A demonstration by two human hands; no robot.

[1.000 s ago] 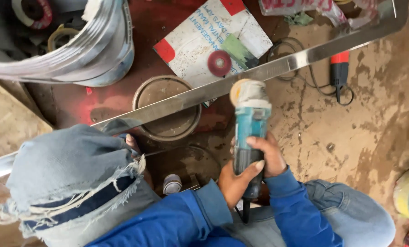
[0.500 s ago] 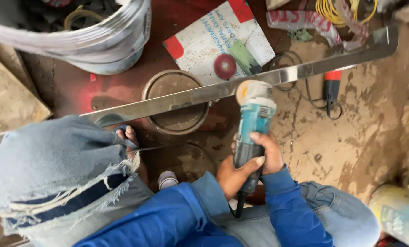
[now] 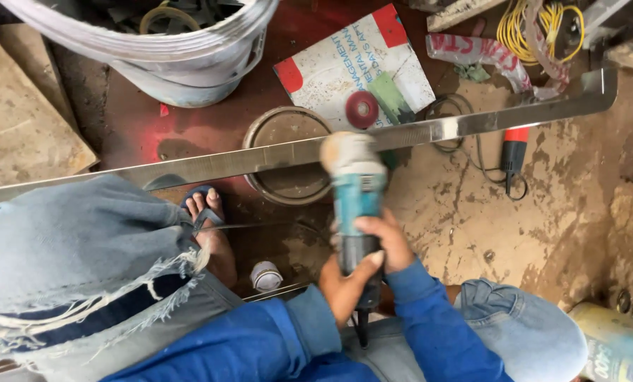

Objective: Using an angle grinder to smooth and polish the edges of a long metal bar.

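Both my hands grip a teal angle grinder [image 3: 357, 191] by its dark rear handle. My right hand [image 3: 383, 240] wraps it from the right, my left hand [image 3: 344, 283] holds it lower, from the left. The grinder's pale, blurred disc head [image 3: 350, 151] rests on a long shiny metal strip [image 3: 260, 157] that runs across the view from lower left to upper right. My left knee in torn jeans [image 3: 83, 247] and my sandalled foot [image 3: 206, 219] sit just below the strip.
A round metal lid [image 3: 288, 127] lies under the strip. Behind it are a white bucket [image 3: 182, 64], a red-and-white printed card [image 3: 344, 71] with a red disc [image 3: 362, 110], yellow cable [image 3: 536, 28] and a red-and-black tool [image 3: 513, 152]. A can [image 3: 613, 339] lies at the lower right.
The view has shifted, so the strip and grinder sit lower in the frame. The grinder head stays on the strip; both hands keep their grip. My foot shows more fully.
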